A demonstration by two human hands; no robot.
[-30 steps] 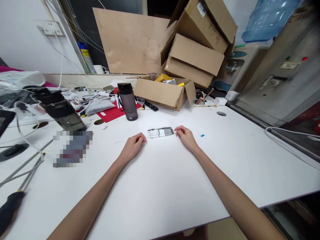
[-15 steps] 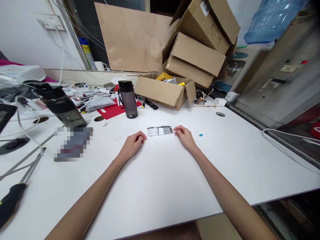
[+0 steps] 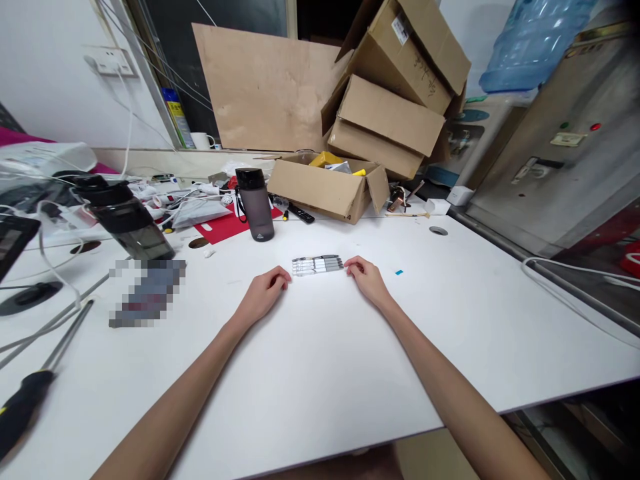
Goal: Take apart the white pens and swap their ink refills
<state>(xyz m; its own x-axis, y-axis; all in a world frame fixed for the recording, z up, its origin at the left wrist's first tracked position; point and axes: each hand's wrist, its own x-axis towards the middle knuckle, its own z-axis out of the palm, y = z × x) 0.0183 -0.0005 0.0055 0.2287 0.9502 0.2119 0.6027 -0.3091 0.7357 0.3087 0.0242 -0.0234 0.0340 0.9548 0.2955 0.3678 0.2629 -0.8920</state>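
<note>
Tabletop point(image 3: 320, 373), white, smooth, beneath both hands. Bare left hand point(image 3: 263, 295) and bare right hand point(image 3: 369, 281): released, fingers loosely curled. Slim clear-and-grey plastic pens point(image 3: 317, 265): flat, side by side between hands; contact unclear. Judged stage: pause; fingertip pinch needed for any lift.

- Open carton point(image 3: 313, 189): a 4 was legible near 1 lower corner.
- Upper carton point(image 3: 400, 73): bore handwriting and 1 white label point(image 3: 401, 31), both unreadable.
- Dark bottle point(image 3: 257, 207): carried 1 pale logo point(image 3: 259, 237), lettering too small.
</note>
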